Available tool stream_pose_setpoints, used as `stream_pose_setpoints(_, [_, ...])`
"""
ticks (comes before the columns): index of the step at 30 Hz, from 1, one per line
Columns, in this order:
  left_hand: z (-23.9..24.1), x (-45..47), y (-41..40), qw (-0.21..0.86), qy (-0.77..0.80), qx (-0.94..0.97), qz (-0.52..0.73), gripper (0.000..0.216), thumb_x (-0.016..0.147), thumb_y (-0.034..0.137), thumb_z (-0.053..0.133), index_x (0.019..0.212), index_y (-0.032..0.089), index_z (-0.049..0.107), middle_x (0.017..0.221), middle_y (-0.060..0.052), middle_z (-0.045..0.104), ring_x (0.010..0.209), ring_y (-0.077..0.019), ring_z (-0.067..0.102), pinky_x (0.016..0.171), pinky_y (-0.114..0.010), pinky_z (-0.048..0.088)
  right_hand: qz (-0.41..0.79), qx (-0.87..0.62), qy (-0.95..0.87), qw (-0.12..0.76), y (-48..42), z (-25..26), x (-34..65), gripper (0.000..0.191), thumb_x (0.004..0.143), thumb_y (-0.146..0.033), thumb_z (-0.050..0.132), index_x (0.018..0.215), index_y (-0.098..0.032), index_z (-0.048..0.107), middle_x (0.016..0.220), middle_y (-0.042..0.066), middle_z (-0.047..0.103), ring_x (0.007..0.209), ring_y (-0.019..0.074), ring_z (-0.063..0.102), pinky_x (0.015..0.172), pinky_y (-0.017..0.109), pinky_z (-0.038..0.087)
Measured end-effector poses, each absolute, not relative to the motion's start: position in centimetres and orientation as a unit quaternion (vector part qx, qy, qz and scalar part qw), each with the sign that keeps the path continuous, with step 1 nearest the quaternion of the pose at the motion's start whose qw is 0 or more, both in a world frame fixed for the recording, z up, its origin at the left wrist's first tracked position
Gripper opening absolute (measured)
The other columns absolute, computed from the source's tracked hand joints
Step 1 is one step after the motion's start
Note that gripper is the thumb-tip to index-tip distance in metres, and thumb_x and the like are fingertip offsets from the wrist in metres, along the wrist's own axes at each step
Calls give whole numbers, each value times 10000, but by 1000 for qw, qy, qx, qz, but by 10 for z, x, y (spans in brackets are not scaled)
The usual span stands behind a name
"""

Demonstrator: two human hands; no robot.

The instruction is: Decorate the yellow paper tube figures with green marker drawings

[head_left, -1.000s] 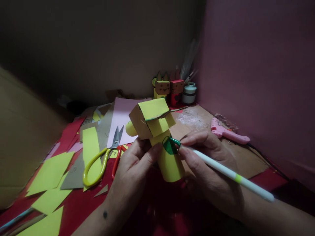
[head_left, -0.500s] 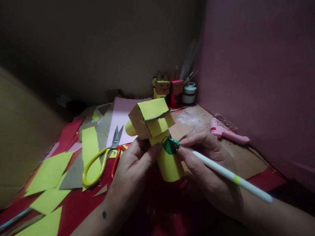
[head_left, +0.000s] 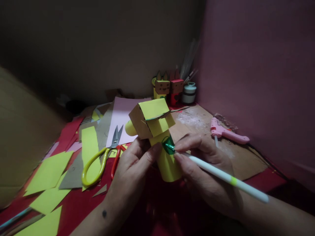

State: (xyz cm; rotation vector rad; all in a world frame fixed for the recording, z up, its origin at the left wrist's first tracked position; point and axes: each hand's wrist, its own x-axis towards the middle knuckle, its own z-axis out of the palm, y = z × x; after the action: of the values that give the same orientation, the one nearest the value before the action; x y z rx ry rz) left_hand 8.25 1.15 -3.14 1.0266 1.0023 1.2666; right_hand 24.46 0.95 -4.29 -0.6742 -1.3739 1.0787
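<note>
A yellow paper-roll figure (head_left: pixel 167 164) with a brown cardboard box head (head_left: pixel 150 118) stands in the middle of the view. My left hand (head_left: pixel 134 167) grips its body from the left, thumb pressed on the yellow tube. My right hand (head_left: pixel 204 170) holds a long white stick (head_left: pixel 226 178) and pinches a shiny green ribbon piece (head_left: pixel 169 145) against the figure's neck.
Yellow-handled scissors (head_left: pixel 98 160) and red-handled scissors (head_left: pixel 116 159) lie left of the figure among yellow, red and brown paper scraps. A pink glue gun (head_left: pixel 227 133) rests at the right by the wall. Two finished box figures (head_left: pixel 169 88) and a small jar (head_left: pixel 189 92) stand at the back.
My right hand has pushed the green ribbon piece slightly left and closer onto the figure's neck; the white stick shifted a little with it. My left hand has stayed in place.
</note>
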Motion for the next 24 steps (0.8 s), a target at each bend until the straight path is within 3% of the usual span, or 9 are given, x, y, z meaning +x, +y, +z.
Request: stream_pose_setpoints(24, [-30, 83, 12, 582, 423, 440, 538, 392, 869, 486, 803, 1157, 225, 752, 1233, -95, 776, 1172, -335, 690, 935, -417, 557, 476, -301, -582, 586, 9, -43, 245, 72, 960, -258, 700, 934, -296, 644, 669, -48, 577, 549, 119, 521, 495, 221, 462])
